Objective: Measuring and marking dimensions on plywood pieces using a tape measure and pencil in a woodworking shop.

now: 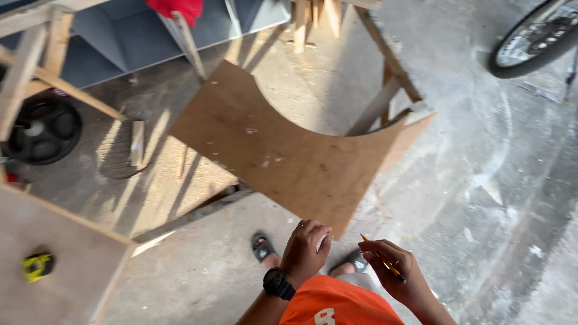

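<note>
A brown board point(283, 150) with a curved cut-out along its far edge lies tilted over the concrete floor. My left hand point(306, 251), with a black watch on the wrist, has its fingers curled by the board's near corner, and I cannot tell if it grips the edge. A yellow pencil point(383, 259) is held in my right hand point(394, 271), just right of that corner. Sandalled feet show below the hands.
A wooden frame point(385, 72) stands behind the board. A flat panel point(66, 265) at lower left carries a yellow tape measure point(38, 266). A black round weight point(42, 129) sits at left, a bicycle wheel point(533, 39) at top right, grey cabinets at the back.
</note>
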